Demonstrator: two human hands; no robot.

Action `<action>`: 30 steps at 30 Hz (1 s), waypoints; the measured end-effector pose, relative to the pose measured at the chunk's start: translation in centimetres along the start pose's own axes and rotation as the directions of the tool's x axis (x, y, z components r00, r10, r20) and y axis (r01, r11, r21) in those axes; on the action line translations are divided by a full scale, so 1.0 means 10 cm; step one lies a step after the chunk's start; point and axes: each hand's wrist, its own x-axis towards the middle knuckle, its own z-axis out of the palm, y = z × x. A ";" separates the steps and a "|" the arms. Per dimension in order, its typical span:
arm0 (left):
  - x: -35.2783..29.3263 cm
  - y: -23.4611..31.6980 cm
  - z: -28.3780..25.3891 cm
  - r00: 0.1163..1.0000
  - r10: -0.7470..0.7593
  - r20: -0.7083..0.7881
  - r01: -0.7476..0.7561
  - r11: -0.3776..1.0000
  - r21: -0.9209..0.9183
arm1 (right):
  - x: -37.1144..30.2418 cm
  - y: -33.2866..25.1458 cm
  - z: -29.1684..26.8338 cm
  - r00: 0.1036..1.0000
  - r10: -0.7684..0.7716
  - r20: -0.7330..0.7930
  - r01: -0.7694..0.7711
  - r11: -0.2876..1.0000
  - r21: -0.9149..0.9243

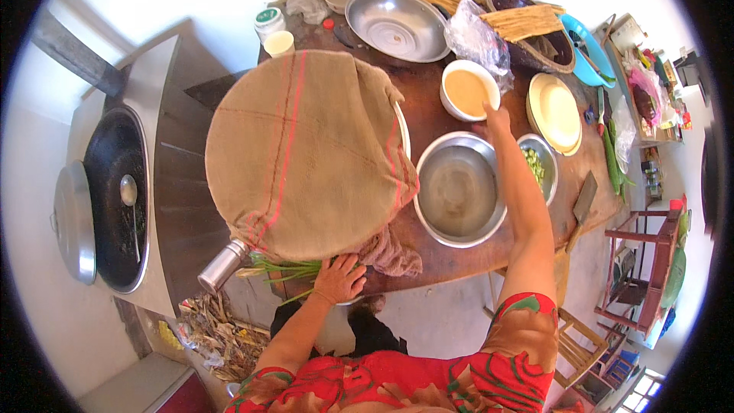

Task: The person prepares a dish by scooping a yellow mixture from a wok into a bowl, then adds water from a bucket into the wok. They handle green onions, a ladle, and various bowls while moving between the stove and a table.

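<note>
A white bowl (446,105) holding tan liquid is at the far side of the wooden table, and my right hand (495,119) grips its near rim. Below that arm lies a wide steel basin (428,218). Partly behind the forearm, a smaller steel bowl (552,176) contains chopped green pieces. My left hand (340,280) rests on the table's near edge, fingers stretched out and holding nothing. Beside it are green stalks (294,268) and a crumpled brownish cloth (394,254). A large round vessel under brown striped sackcloth (306,153) stands just beyond this hand.
A steel cylinder (222,266) protrudes by the sackcloth. Yellow plates (554,115), a cleaver (585,199) and cucumbers (612,157) lie to the right. Along the back are a steel pan (397,27), a plastic bag (480,42) and a blue basin (587,69). A wok (115,176) sits in the stove at left.
</note>
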 end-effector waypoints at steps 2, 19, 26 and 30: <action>-0.02 0.00 0.05 1.000 -0.010 0.008 0.010 1.000 -0.010 | -0.09 -0.01 -0.21 0.886 -0.447 -0.123 0.328 0.792 -0.516; 0.00 0.03 -0.05 1.000 0.012 0.013 -0.012 1.000 -0.021 | -2.69 1.46 -0.82 0.849 0.439 0.295 -0.528 0.688 0.498; -0.03 0.03 -0.03 0.999 0.030 -0.019 -0.031 0.999 -0.033 | -2.25 1.83 -0.56 0.941 0.260 0.218 -0.339 0.721 0.604; -0.06 0.01 -0.02 0.997 0.057 -0.041 -0.059 0.998 -0.028 | -2.39 1.79 -0.57 0.957 0.246 0.152 -0.285 0.712 0.642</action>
